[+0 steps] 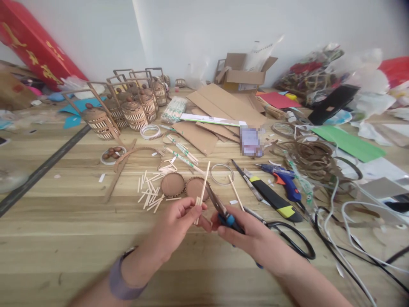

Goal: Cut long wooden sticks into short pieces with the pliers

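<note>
My left hand pinches a few pale wooden sticks between thumb and fingers. One long stick rises well above the others. Close beside it, my right hand is wrapped round pliers with blue and black handles. The jaws point up and away, near the long stick; whether they touch it I cannot tell. Just beyond my hands lie two shallow round cardboard pieces with ridged rims, one on the left and one partly behind the stick. Short cut sticks are scattered left of them.
Black-handled scissors, a yellow-black utility knife and a blue glue gun lie right, near tangled cables. Small lidded baskets with tall handles stand back left, behind a bowl of brown balls. Cardboard sheets lie behind.
</note>
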Motion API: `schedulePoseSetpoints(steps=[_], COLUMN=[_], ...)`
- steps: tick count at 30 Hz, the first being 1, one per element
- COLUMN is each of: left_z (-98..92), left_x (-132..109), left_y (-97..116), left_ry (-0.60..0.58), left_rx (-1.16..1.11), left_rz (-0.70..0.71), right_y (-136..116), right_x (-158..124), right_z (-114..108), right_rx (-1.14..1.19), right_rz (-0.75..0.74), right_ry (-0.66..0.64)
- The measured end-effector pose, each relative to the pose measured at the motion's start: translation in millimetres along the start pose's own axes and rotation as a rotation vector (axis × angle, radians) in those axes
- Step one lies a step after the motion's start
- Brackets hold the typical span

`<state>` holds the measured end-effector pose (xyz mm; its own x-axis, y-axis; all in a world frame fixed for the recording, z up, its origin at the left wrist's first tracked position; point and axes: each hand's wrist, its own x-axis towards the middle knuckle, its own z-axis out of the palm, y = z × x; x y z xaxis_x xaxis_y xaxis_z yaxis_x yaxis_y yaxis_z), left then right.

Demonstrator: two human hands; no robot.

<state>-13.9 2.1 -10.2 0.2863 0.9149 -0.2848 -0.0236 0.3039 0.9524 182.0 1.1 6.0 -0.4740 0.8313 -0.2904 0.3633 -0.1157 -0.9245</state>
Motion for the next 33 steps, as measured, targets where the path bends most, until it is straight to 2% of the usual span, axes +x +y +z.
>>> schedulePoseSetpoints(steps=[2,4,12,20,33], left_z=[-5.3,-8.2,-7.5,-1.9,-0.7], left_x=[-1,-2,-6,-7,-7], left_y=[3,5,6,0,-6], left_ry=[0.007,0.009,-0.124,-0.318,-0.336], left_rx=[0.044,0.078,0.134,-0.017,-0.025], left_rz=[-0.008,-0.009,-0.03,-0.047,-0.09], right_y=[-5,-5,-2,-13,-20], right_x=[-6,-11,-11,-3,1], right_z=[-3,-4,-1,1,0], right_rx=[0.175,0.275,0.252,0.24,0.227], right_rz=[0.111,0.18,0.321,0.281,0.208], right_ry=[-0.125,-0.193,-0.216,-0.27,-0.334])
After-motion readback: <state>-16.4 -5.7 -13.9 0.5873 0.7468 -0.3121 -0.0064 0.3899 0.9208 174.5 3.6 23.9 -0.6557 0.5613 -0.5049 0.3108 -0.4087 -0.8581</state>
